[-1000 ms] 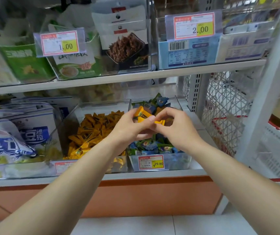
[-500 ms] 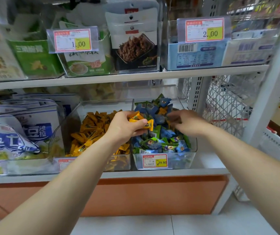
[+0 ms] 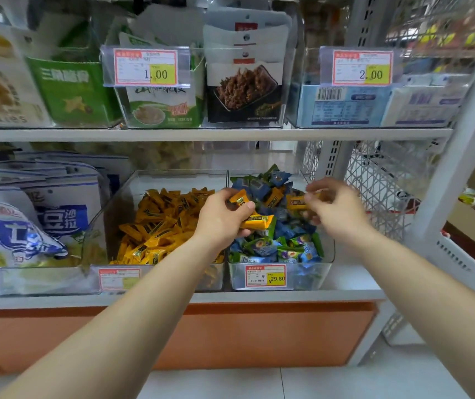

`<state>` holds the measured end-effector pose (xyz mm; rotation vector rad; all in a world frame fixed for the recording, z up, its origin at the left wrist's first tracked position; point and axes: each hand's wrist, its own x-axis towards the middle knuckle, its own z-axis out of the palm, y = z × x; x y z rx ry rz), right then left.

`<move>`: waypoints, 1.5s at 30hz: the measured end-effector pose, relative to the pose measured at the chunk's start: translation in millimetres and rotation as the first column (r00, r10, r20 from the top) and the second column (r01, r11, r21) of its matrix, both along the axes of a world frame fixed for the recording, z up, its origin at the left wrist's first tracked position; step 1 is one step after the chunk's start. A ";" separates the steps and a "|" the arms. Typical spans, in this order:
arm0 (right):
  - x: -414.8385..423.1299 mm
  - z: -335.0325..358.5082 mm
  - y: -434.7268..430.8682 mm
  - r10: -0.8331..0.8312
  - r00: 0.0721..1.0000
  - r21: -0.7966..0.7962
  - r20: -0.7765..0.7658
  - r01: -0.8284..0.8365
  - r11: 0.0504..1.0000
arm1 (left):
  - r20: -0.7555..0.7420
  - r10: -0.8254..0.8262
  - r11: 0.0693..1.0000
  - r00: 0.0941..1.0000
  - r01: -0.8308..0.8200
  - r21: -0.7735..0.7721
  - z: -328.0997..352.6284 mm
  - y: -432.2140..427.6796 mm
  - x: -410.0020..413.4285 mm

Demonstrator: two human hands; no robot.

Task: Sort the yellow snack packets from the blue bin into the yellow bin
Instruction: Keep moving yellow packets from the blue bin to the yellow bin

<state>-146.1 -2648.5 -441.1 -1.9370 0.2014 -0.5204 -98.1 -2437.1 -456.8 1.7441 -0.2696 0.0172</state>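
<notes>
Currently left hand (image 3: 221, 218) is curled round at least two yellow packets: one (image 3: 257, 222) pokes out past the fingertips, a second (image 3: 239, 198) sits up by the thumb. It hovers over the wall shared by the two bins, not yet over the yellow bin (image 3: 178, 180).

Right hand (image 3: 337, 210) pinches a single yellow packet (image 3: 296, 202) at the fingertips, above the back right of the blue bin (image 3: 311, 272). It's motion-blurred, so I can't tell how firm that pinch is.

Risks, as I judge them:
- The left hand looks overloaded. The lower packet seems to be held by one end only, and the wrapper looks slick. If it slips it falls straight back into the blue bin.
- If the right hand passes its packet across, the left has to loosen to take it and could shed the ones it has.
- The blue and green packets (image 3: 262, 244) are heaped above the rim. A wrist dragging across could knock some over the wall into the yellow bin, which would be reverse contamination.
- One more yellow packet (image 3: 273, 197) lies on top of the pile between the hands and is easy to miss. More may be buried; can't tell.

Safer to dump the left hand's load first.
</notes>
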 end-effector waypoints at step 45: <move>67.4 8.2 1.6 0.027 0.990 -0.367 -0.140 -0.077 0.927 | 0.160 0.226 0.967 0.961 -0.241 0.083 8.4 28.5 17.8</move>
